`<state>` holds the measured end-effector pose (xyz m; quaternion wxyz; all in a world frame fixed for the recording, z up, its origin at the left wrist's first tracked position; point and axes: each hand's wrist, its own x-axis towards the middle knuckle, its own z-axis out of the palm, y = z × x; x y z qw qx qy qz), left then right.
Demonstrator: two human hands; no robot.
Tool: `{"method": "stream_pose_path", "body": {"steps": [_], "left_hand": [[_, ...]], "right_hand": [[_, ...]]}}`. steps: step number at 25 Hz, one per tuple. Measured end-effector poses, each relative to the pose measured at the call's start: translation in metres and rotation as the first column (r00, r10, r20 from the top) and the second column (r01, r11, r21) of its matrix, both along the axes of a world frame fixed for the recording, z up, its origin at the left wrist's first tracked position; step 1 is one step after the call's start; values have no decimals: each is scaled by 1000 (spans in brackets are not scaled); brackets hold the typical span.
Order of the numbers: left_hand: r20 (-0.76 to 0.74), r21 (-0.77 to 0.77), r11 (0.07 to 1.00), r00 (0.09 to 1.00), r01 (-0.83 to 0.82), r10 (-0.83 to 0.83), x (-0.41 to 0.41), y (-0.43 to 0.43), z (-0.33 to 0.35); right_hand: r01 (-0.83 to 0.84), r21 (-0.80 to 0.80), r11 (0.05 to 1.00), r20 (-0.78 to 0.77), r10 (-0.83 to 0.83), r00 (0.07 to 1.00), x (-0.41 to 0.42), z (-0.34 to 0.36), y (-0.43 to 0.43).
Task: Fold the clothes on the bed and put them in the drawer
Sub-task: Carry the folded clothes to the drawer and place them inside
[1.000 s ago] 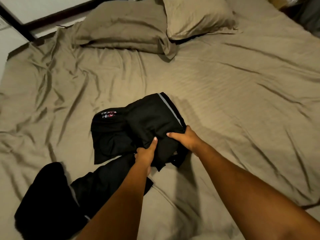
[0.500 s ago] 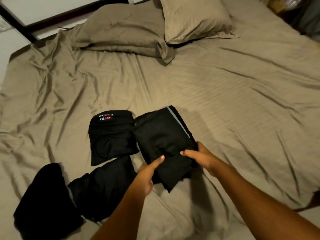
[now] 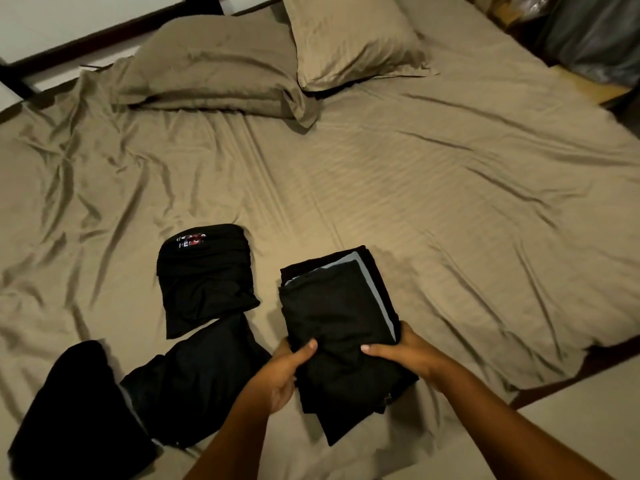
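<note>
A folded black garment with a grey stripe [image 3: 341, 313] is held just above the bed's near edge. My left hand [image 3: 284, 370] grips its near left edge, thumb on top. My right hand [image 3: 403, 351] grips its near right edge, fingers on top. To its left lies a folded black shirt with a red and white print [image 3: 204, 278]. Nearer me lie a dark folded garment [image 3: 197, 379] and another black one [image 3: 76, 414] at the lower left.
The bed [image 3: 450, 202] is covered with a wrinkled tan sheet. Two tan pillows [image 3: 221, 67] lie at its head. The bed's right edge meets pale floor [image 3: 588, 410]. Dark objects [image 3: 595, 32] stand at the far right corner.
Both hands have pulled the striped black garment off the printed shirt, toward me and to the right. The printed shirt now lies apart on the sheet.
</note>
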<state>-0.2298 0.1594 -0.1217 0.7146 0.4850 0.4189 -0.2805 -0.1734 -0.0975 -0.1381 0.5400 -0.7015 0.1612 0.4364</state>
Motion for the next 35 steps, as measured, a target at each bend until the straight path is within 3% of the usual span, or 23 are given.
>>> {"method": "stream_pose_path", "body": {"steps": [2, 6, 12, 19, 25, 30, 35], "left_hand": [[12, 7, 996, 996, -86, 86, 7, -2, -1], [-14, 115, 993, 1000, -9, 10, 20, -8, -7], [-5, 2, 999, 999, 49, -49, -3, -22, 30], [162, -3, 938, 925, 348, -342, -54, -41, 120], [386, 10, 728, 669, 686, -635, -88, -76, 212], [499, 67, 483, 390, 873, -774, -132, -148, 261], [557, 158, 246, 119, 956, -822, -208, -251, 293]], "right_hand": [[50, -30, 998, 48, -49, 998, 3, -3, 5], [181, 9, 983, 6, -181, 983, -2, -8, 3], [301, 114, 947, -70, -294, 953, -37, 29, -11], [540, 121, 833, -21, -542, 840, -156, 104, -31], [745, 267, 612, 80, -784, 616, -269, 182, -51], [847, 366, 386, 225, -920, 322, -376, 241, -81], [874, 461, 154, 322, -947, -3, -502, 267, -116]]}}
